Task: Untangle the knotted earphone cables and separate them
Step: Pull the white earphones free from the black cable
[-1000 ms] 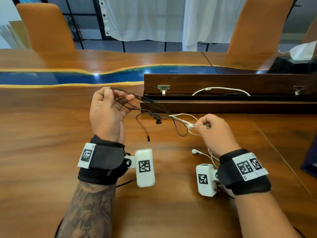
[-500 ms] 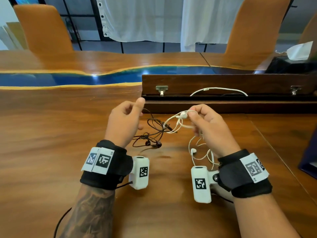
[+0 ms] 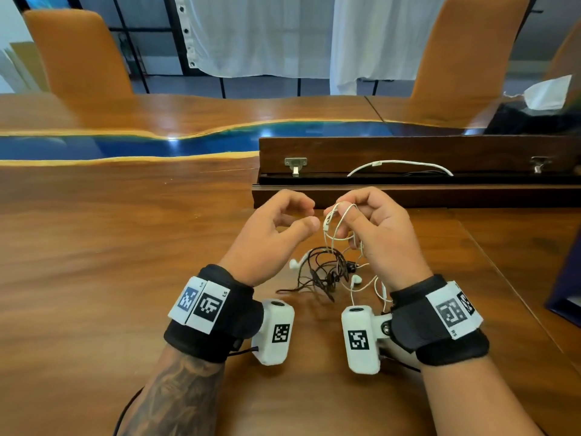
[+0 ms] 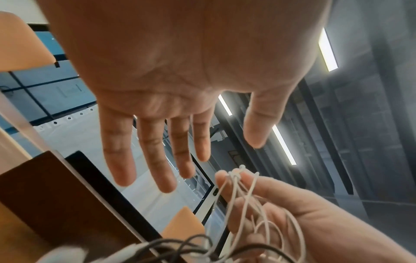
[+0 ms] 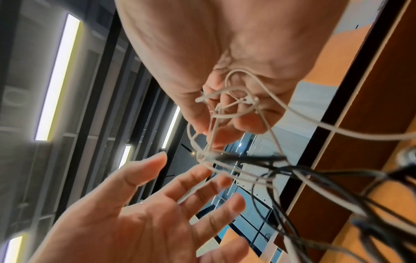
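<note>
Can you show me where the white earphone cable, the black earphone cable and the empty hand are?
white earphone cable (image 3: 338, 221): head view, loop by the fingers.
black earphone cable (image 3: 320, 272): head view, tangle on the table.
left hand (image 4: 175, 71): left wrist view, palm.

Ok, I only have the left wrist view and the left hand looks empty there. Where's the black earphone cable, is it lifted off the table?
Observer: No. The thin black earphone cable lies heaped on the brown wooden table, between the two wrists.
Operator: And the white one's earbuds?
Observer: The right hand pinches loops of the thin white earphone cable above that heap; one white earbud rests on the table beside it.
Operator: Are the two apart?
Observer: Not yet. In the right wrist view, white strands cross black ones just below the right hand.
</note>
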`<state>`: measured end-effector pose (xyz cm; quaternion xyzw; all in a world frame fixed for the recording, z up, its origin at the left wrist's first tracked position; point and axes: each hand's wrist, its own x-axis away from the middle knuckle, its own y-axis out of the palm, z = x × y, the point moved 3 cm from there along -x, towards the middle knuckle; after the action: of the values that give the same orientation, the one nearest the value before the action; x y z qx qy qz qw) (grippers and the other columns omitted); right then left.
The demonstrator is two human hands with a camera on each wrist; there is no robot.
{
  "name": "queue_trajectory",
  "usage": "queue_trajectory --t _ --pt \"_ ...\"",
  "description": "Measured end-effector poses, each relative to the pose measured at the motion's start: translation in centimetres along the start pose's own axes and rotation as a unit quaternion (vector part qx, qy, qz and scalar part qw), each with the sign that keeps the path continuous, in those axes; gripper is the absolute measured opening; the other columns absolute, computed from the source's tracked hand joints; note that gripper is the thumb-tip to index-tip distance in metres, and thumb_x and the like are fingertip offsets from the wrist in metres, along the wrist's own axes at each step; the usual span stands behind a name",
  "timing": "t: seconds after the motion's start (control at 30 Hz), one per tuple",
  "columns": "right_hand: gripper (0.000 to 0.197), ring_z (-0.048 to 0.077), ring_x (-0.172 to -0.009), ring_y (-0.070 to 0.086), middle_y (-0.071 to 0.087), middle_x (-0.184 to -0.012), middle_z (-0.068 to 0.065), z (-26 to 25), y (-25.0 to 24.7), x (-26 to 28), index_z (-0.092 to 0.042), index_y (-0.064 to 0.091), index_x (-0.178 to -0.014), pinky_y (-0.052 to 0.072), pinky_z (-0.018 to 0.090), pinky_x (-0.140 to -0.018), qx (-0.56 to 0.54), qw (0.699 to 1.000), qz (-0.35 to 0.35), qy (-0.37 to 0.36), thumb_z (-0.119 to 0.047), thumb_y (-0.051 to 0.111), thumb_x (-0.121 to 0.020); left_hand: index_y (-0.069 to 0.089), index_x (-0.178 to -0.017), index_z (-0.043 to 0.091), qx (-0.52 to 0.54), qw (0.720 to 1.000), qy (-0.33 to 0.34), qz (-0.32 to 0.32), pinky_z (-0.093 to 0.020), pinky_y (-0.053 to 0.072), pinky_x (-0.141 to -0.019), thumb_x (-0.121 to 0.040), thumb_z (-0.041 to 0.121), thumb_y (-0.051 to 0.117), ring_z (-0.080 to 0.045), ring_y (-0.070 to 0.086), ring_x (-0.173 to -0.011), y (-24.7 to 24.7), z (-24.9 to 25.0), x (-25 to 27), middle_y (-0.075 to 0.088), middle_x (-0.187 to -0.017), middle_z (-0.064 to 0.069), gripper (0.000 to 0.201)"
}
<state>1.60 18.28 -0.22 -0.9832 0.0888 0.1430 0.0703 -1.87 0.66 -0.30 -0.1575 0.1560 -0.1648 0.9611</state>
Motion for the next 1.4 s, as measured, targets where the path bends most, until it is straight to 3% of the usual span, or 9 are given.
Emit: queue_trajectory --t 0.07,0.2,0.4,0.5,0.67,0.77,0.9,1.3,1.4 --pt "0.006 0.014 -0.067 0.066 0.076 -0.089 0.010 0.1 -0.2 -0.1 -0.014 0.065 -0.101 0.051 0.022 -0.055 -0.013 1.000 0.018 0.000 -0.012 0.060 -0.100 0.063 -0.111 0.025 -0.023 1.000 -0.005 -0.009 -0.019 0.054 -0.081 -0.088 0.043 0.072 -0.005 0.066 -0.093 0.2 -0.2 0.0 0.068 -0.106 0.009 0.031" --pt "0.008 0.019 -0.072 0.069 0.077 -0.092 0.009 0.0 -0.1 -0.1 -0.008 0.064 -0.105 0.055 0.027 -0.057 -0.045 0.999 0.006 0.002 -0.010 0.058 -0.100 0.072 -0.098 0.020 -0.059 0.997 0.022 -0.039 -0.031 0.057 -0.081 -0.090 0.027 0.073 -0.011 0.067 -0.089 1.0 -0.5 0.1 0.072 -0.095 0.006 0.011" --pt "0.025 0.002 -0.083 0.064 0.072 -0.098 0.004 0.5 -1.3 -0.4 -0.018 0.070 -0.094 0.048 0.014 -0.066 -0.011 0.999 0.038 -0.011 0.004 0.059 -0.089 0.066 -0.096 0.008 0.095 0.991 0.024 0.089 -0.026 0.055 -0.077 -0.099 0.008 0.058 -0.019 0.069 -0.080 -1.7 -0.6 -0.4 0.073 -0.081 -0.006 0.009" --pt "0.015 -0.004 -0.090 0.063 0.070 -0.098 -0.007 0.5 -1.3 -0.4 -0.023 0.073 -0.096 0.048 0.011 -0.073 0.025 1.000 0.018 -0.003 -0.022 0.060 -0.088 0.064 -0.103 0.005 0.191 0.975 0.023 0.115 -0.038 0.058 -0.069 -0.100 0.008 0.056 -0.020 0.054 -0.056 -2.5 -0.4 -0.2 0.053 -0.059 -0.003 0.009" --pt "0.029 0.005 -0.136 0.040 0.047 -0.142 -0.018 1.5 -0.1 -0.3 -0.040 0.069 -0.115 0.035 0.032 -0.109 0.223 0.973 -0.066 0.000 -0.044 0.074 -0.087 0.073 -0.102 0.011 0.151 0.984 0.044 0.082 -0.044 0.060 -0.062 -0.096 0.012 0.063 -0.015 0.046 -0.050 -0.5 1.0 0.2 0.054 -0.056 0.004 0.011" --pt "0.023 0.000 -0.118 0.059 0.068 -0.122 -0.014 0.7 0.7 0.1 -0.028 0.072 -0.116 0.046 0.022 -0.101 0.123 0.984 -0.127 -0.014 -0.025 0.071 -0.093 0.075 -0.099 0.012 0.116 0.990 0.052 0.063 -0.034 0.058 -0.056 -0.094 0.010 0.066 -0.008 0.055 -0.053 0.3 1.5 0.4 0.068 -0.068 0.001 0.011" --pt "0.009 0.009 -0.075 0.068 0.072 -0.078 -0.005 0.2 -0.2 0.0 -0.019 0.074 -0.100 0.055 0.021 -0.073 0.063 0.997 -0.048 -0.006 -0.019 0.066 -0.096 0.077 -0.095 0.014 0.082 0.986 0.071 0.129 -0.016 0.051 -0.071 -0.090 0.007 0.071 0.000 0.065 -0.073 -1.4 0.8 0.1 0.074 -0.080 0.009 0.010" --pt "0.011 0.009 -0.074 0.067 0.070 -0.090 -0.003 3.0 -1.5 -0.3 -0.028 0.072 -0.094 0.054 0.026 -0.069 0.209 0.972 -0.083 0.074 -0.017 0.069 -0.094 0.068 -0.088 0.020 0.191 0.894 0.015 0.405 -0.026 0.029 -0.045 -0.096 0.016 0.064 -0.010 0.034 -0.046 -7.0 -2.4 -0.1 0.047 -0.056 0.008 0.010" --pt "0.011 0.011 -0.068 0.069 0.072 -0.083 -0.002 2.8 -1.1 -0.3 -0.024 0.072 -0.096 0.055 0.026 -0.066 0.196 0.973 -0.094 0.074 -0.017 0.064 -0.098 0.069 -0.097 0.028 0.105 0.919 0.008 0.380 -0.030 0.050 -0.070 -0.093 0.018 0.067 -0.011 0.059 -0.074 -6.9 -2.8 -0.3 0.066 -0.086 0.007 0.011"
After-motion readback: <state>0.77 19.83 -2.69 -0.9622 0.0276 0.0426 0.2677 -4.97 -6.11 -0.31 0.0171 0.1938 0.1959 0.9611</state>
